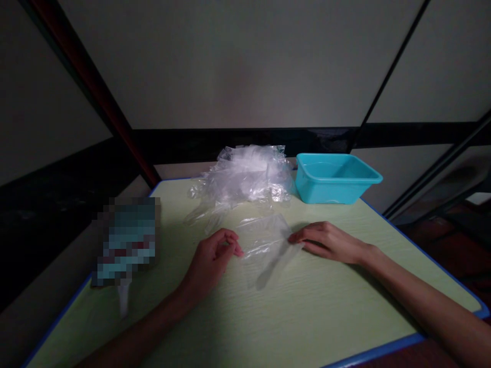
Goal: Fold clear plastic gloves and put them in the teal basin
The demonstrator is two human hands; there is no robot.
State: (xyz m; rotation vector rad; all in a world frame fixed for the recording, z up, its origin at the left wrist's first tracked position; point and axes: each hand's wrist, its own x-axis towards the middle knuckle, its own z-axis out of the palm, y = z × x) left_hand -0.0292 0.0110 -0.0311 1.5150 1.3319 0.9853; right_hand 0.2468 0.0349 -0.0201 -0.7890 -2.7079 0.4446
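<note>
A clear plastic glove lies flat on the pale green table between my two hands. My left hand pinches its left edge with curled fingers. On the other side, my right hand grips the glove's right edge between thumb and fingertips, palm down on the table. A heap of clear plastic gloves sits at the back of the table, just beyond the one I hold.
A turquoise plastic tub stands at the back right next to the heap. A blurred-out packet rests at the table's left edge. The table has a blue rim, with dark floor and walls around it.
</note>
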